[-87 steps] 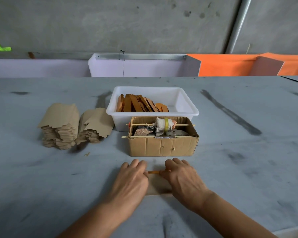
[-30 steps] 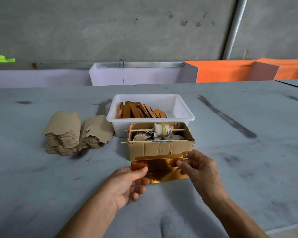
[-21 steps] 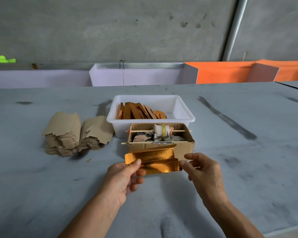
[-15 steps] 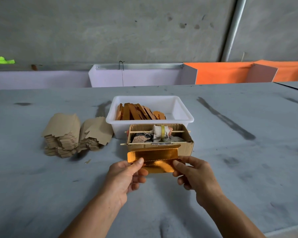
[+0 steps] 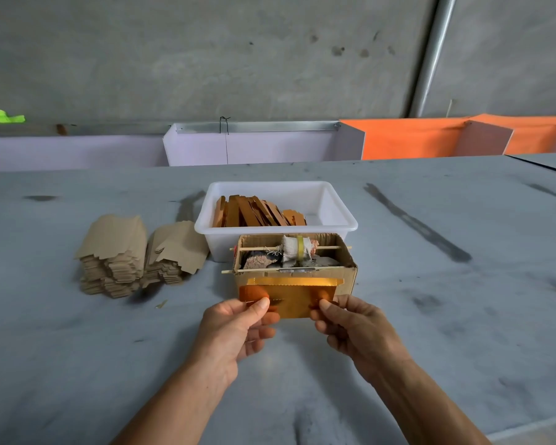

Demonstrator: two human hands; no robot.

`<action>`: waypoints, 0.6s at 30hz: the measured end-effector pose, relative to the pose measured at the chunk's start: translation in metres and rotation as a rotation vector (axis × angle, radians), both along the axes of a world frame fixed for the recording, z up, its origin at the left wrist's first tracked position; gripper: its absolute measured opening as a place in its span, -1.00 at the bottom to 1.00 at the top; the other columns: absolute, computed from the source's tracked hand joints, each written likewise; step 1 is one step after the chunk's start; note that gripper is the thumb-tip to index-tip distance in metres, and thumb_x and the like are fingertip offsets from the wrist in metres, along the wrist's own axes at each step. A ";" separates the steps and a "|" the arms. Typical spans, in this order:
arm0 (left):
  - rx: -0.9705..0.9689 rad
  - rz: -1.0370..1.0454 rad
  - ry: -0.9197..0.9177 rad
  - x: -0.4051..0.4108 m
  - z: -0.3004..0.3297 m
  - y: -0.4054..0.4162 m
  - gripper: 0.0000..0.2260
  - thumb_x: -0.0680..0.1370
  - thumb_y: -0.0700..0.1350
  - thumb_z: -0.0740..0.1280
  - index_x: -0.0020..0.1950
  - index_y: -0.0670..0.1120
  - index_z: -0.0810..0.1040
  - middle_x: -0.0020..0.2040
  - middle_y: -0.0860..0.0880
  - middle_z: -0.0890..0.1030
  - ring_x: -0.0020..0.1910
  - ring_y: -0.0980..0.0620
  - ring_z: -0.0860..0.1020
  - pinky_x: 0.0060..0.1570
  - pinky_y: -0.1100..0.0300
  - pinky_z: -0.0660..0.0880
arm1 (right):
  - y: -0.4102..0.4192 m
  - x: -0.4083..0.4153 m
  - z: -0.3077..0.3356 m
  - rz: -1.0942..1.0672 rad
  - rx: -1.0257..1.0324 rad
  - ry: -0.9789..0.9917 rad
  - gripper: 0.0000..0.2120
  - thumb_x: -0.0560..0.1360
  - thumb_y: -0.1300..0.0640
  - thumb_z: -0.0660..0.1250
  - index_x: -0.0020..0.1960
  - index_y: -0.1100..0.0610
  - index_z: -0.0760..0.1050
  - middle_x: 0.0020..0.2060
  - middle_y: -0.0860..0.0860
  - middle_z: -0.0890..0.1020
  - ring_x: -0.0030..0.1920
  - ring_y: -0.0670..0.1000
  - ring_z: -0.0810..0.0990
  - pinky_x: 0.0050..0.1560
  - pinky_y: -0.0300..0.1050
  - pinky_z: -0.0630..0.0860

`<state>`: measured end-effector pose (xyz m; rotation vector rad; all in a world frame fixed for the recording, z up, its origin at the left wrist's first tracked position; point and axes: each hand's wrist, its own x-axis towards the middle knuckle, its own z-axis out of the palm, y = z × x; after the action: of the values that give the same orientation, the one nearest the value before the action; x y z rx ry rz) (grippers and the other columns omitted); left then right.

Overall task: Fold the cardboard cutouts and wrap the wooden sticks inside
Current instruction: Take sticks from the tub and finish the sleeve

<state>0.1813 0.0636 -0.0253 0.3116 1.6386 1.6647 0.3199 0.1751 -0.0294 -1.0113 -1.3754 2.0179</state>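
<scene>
Gold-faced cardboard cutout held up above counter, just before brown cardboard box. Left hand pinches its left end, right hand pinches right end. Wrapped pieces lie in white tub behind.

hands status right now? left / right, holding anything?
Left hand: pinching the left end of the gold cutout.
Right hand: pinching the right end of the same cutout, held up in front of the cardboard box.
</scene>
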 end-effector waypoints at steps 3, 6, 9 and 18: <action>0.021 -0.021 0.060 -0.002 -0.001 0.001 -0.89 0.45 -0.17 0.43 -0.10 -0.20 0.59 -0.29 -0.12 0.69 -0.42 0.08 0.62 -0.46 0.31 0.52 | 0.002 0.001 -0.003 0.014 -0.045 0.042 -0.97 0.46 0.25 0.36 -0.15 0.20 0.52 -0.29 0.12 0.68 -0.39 -0.08 0.61 -0.41 -0.27 0.47; 0.024 -0.048 0.166 -0.009 -0.002 -0.001 -0.90 0.43 -0.18 0.44 -0.14 -0.21 0.61 -0.30 -0.10 0.69 -0.40 0.09 0.61 -0.40 0.31 0.53 | 0.004 0.004 -0.004 0.063 -0.053 0.081 -0.97 0.46 0.27 0.34 -0.15 0.22 0.52 -0.28 0.15 0.67 -0.37 -0.06 0.62 -0.39 -0.28 0.49; 0.050 -0.048 0.203 -0.013 -0.002 -0.001 -0.94 0.42 -0.20 0.45 -0.18 -0.18 0.62 -0.32 -0.09 0.68 -0.37 0.09 0.61 -0.38 0.32 0.53 | 0.005 0.003 -0.004 0.079 -0.063 0.104 -0.96 0.46 0.29 0.34 -0.16 0.24 0.53 -0.29 0.16 0.67 -0.37 -0.05 0.62 -0.39 -0.28 0.51; 0.205 0.091 0.339 -0.007 -0.004 0.005 -0.86 0.37 -0.36 0.46 -0.27 -0.13 0.64 -0.42 -0.08 0.64 -0.48 0.11 0.53 -0.43 0.35 0.49 | -0.001 -0.011 -0.002 -0.073 -0.013 0.124 -0.85 0.35 0.37 0.43 -0.27 0.21 0.48 -0.40 0.10 0.63 -0.34 0.00 0.65 -0.37 -0.24 0.53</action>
<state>0.1739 0.0687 -0.0292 0.6605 1.7454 1.9346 0.3087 0.1739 -0.0312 -0.9129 -1.2442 2.0029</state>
